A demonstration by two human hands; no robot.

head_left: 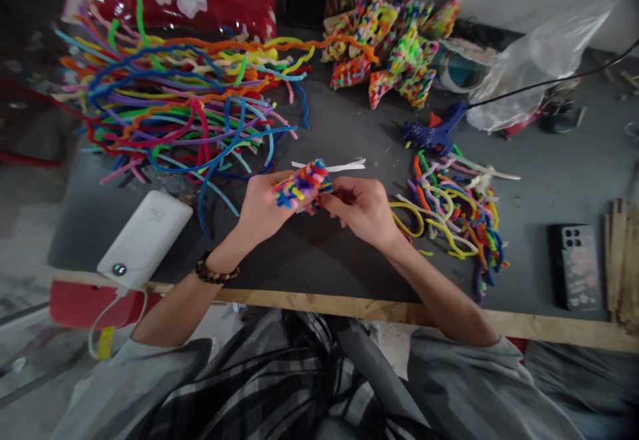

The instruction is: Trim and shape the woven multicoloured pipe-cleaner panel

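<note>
My left hand (pixel 262 207) and my right hand (pixel 362 208) meet over the dark table (pixel 329 253). Both are closed on a small multicoloured pipe-cleaner piece (pixel 302 186), wound from several colours. The left hand grips it from the left; the right hand's fingers pinch its right end. A beaded bracelet (pixel 215 271) sits on my left wrist. White strips (pixel 332 166) lie flat just behind the piece.
A big tangle of long pipe cleaners (pixel 184 104) lies far left, a smaller pile (pixel 454 210) to the right. Finished multicoloured shapes (pixel 387 47) are heaped at the back. Blue glue gun (pixel 439 130), white power bank (pixel 144 237), phone (pixel 579 265), wooden sticks (pixel 622 260), plastic bag (pixel 539 60).
</note>
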